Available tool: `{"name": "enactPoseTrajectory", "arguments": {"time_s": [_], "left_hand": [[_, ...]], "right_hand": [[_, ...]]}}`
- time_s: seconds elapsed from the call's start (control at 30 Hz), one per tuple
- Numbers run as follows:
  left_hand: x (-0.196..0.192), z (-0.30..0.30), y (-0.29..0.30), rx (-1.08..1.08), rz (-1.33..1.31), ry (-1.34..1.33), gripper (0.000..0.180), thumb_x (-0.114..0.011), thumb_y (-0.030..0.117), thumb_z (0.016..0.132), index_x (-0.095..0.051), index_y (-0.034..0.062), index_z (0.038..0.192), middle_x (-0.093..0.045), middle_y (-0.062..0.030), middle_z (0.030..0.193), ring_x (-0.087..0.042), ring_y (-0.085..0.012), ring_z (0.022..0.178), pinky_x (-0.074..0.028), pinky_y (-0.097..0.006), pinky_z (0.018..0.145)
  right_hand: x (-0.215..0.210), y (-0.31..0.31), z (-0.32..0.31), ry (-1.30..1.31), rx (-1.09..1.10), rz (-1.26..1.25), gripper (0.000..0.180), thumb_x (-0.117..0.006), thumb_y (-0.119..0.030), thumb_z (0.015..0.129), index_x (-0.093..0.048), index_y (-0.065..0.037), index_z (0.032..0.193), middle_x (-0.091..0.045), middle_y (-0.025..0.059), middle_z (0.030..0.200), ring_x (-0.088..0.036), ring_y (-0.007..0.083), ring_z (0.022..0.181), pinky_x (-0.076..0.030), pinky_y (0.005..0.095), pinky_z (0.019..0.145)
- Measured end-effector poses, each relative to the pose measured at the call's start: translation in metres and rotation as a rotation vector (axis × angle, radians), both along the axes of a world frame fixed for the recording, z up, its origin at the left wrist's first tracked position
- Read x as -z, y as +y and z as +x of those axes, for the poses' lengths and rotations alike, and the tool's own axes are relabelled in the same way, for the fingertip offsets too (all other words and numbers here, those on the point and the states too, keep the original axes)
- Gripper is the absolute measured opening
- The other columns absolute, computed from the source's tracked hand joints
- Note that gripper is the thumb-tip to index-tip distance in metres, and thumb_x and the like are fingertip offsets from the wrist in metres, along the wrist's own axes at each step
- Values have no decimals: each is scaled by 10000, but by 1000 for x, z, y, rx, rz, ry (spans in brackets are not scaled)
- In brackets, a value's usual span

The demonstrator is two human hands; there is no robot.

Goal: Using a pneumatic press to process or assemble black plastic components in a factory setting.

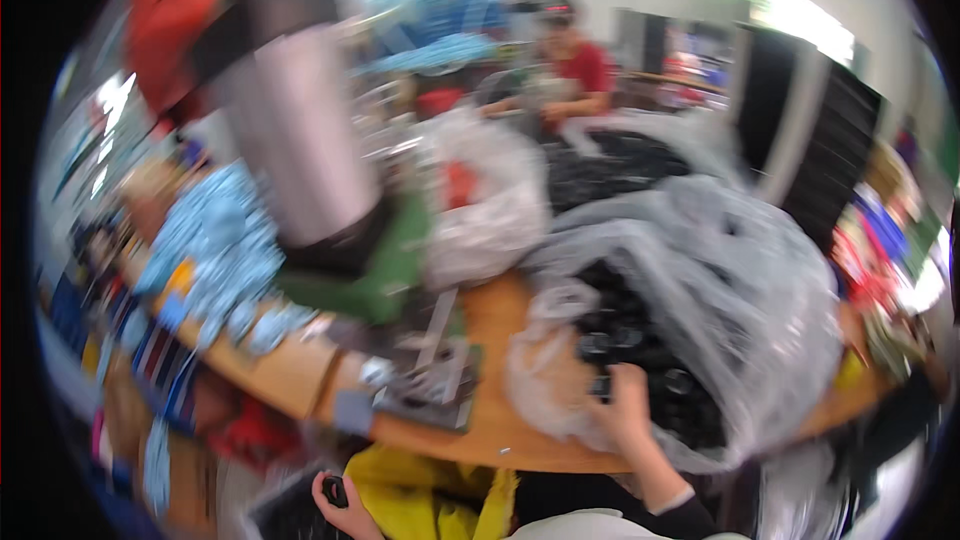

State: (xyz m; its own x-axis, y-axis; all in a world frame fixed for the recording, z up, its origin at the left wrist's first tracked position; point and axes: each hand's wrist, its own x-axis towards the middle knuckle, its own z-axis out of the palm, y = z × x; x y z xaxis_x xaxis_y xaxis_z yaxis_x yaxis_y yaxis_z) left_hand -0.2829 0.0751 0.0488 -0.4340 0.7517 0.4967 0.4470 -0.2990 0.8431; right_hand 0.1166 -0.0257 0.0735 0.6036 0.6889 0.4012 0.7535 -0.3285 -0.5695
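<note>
At the lower edge, my left hand point(347, 514) is closed round a small black ring-like part point(335, 489), above a dark bin point(295, 515). On the right, my right hand point(628, 408) reaches into the mouth of a large clear plastic bag point(740, 280). Many shiny black round parts point(685, 395) fill this bag, which lies on its side. One small black part point(601, 387) shows at the fingertips of my right hand, which look closed on it, though motion blurs the edges.
A green hand press point(375, 275) with a grey column stands left of the middle on the wooden table point(500, 340). Light blue pieces point(225, 240) are heaped farther left. Behind are a white bag point(490, 200), more black parts point(620, 165) and a person in red point(585, 70).
</note>
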Motion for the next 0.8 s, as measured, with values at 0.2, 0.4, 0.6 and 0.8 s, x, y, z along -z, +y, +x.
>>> {"name": "enactPoseTrajectory", "arguments": {"time_s": [0.2,0.4,0.6,0.8], "left_hand": [[30,-134,-160,-671,-370,197,422,-750,230,766,-596,-53,1039,-616,-198,1037,-582,-299,934,-456,-359,860],[75,-170,-214,-909,-583,279,449,-684,280,812,-577,-30,1119,-583,-207,1140,-560,-314,1030,-451,-378,883],[125,-153,-86,-574,-418,404,598,-699,223,776,-434,-64,1229,-443,-241,1254,-403,-359,1188,-285,-439,1039],[22,-23,42,61,30,527,388,-668,138,787,-527,-8,1117,-507,-186,1211,-409,-376,1214,-314,-453,1011]], "right_hand": [[-20,-39,1,396,-4,92,538,-670,-37,727,-541,-80,1247,-547,57,947,-534,150,838,-433,250,709],[-63,-3,-39,577,-482,159,352,-634,2,785,-589,-23,1134,-516,58,979,-550,137,851,-453,231,741],[-57,85,-119,926,-838,293,525,-730,22,714,-356,-33,1078,-456,84,1053,-573,158,962,-498,289,849],[-61,123,-147,591,-660,402,457,-750,-73,717,-462,-1,1065,-595,115,979,-596,174,866,-485,291,770]]}}
